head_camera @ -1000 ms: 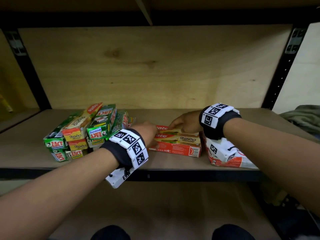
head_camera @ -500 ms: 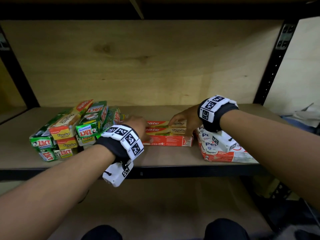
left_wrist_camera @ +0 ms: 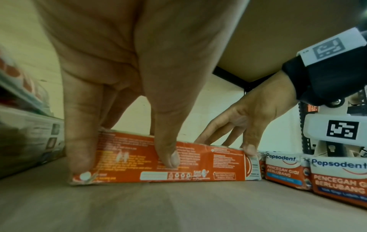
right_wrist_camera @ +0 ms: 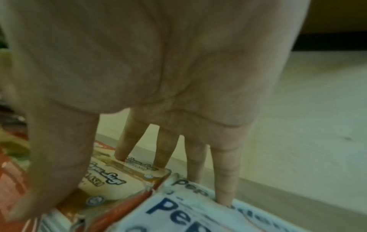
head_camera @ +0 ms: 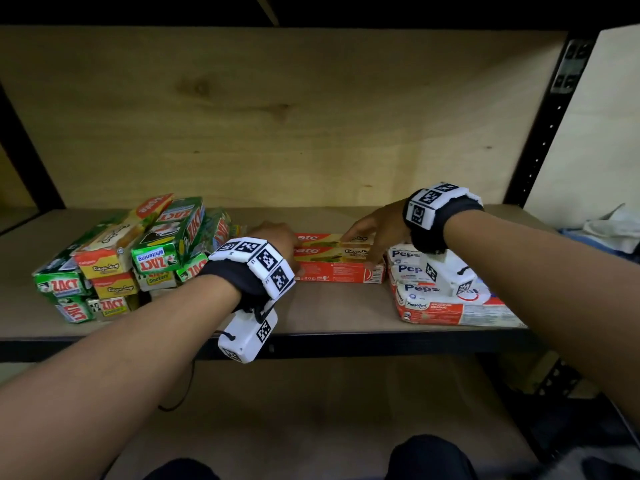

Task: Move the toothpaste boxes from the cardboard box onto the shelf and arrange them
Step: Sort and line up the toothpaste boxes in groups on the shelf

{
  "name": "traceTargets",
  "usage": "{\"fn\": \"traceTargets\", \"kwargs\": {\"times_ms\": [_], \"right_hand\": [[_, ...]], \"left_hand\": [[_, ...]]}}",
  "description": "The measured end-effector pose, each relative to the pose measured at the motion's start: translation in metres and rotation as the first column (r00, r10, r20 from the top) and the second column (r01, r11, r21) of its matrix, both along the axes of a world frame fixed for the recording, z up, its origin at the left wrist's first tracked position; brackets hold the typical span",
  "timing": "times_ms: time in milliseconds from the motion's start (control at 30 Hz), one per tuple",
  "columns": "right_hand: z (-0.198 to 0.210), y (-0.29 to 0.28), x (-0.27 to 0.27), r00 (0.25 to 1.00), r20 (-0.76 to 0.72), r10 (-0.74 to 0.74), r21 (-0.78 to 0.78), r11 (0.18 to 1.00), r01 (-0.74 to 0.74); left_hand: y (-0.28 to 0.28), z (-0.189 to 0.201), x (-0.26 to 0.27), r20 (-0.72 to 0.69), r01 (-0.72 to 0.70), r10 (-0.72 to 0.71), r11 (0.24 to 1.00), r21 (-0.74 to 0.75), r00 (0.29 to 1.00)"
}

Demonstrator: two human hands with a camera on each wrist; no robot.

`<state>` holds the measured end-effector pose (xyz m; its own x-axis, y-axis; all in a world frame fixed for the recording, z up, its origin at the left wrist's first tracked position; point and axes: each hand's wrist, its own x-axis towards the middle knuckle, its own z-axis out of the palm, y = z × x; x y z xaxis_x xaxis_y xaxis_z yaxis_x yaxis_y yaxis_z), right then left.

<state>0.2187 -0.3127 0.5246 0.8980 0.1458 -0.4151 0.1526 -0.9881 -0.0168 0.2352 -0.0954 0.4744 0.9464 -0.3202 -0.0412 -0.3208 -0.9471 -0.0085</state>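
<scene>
Two red toothpaste boxes (head_camera: pixel 339 268) lie flat side by side on the wooden shelf (head_camera: pixel 329 306), long sides parallel to its front edge. My left hand (head_camera: pixel 277 237) grips their left end, thumb on the front face (left_wrist_camera: pixel 168 157) and fingers over the back. My right hand (head_camera: pixel 374 233) rests on the right end: straight fingers (right_wrist_camera: pixel 123 150) touch the box tops (right_wrist_camera: pixel 111 185), two reach onto the neighbouring pack, and the thumb sits at the front corner. The cardboard box is out of view.
A wrapped white-and-red Pepsodent pack (head_camera: pixel 450 306) touches the red boxes on the right. A loose pile of green and yellow toothpaste boxes (head_camera: pixel 114 261) fills the shelf's left side. Plywood back wall behind, black upright (head_camera: pixel 554 116) at right.
The two red boxes have turned from a slight angle to square with the shelf edge. Both hands stayed on their ends, and the head view dropped a little.
</scene>
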Motion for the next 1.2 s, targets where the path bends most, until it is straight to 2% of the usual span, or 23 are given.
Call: {"fn": "traceTargets", "kwargs": {"times_ms": [133,233,333,433,933,1067,1200], "right_hand": [[-0.006,-0.017,-0.003,0.999,0.012,-0.047,0.099,0.994,0.046],[-0.007,-0.021,-0.005,0.997,0.011,-0.071,0.140,0.988,0.069],[-0.008,-0.022,-0.005,0.998,0.003,-0.065,0.149,0.987,0.063],[-0.011,-0.021,-0.003,0.997,0.047,-0.055,0.116,0.992,0.049],[-0.013,-0.019,0.000,0.992,0.101,-0.071,0.115,0.992,0.059],[-0.010,-0.016,-0.011,0.993,0.109,-0.045,0.092,0.995,0.035],[-0.002,-0.015,-0.030,0.997,0.072,-0.039,0.028,0.999,0.037]], "left_hand": [[-0.001,-0.002,0.008,-0.054,0.005,-0.008,0.998,-0.062,0.999],[0.000,0.000,0.011,-0.115,-0.017,-0.002,0.987,-0.162,0.993],[0.005,-0.003,0.011,-0.059,-0.008,-0.008,0.963,-0.269,0.998],[0.007,-0.006,0.009,-0.017,-0.009,0.004,0.949,-0.317,1.000],[0.000,-0.008,0.001,0.003,-0.070,0.073,0.972,-0.222,0.997],[-0.004,-0.009,-0.003,0.035,-0.069,0.075,0.985,-0.161,0.997],[-0.005,-0.007,-0.002,0.053,-0.092,0.102,0.981,-0.173,0.993]]}}
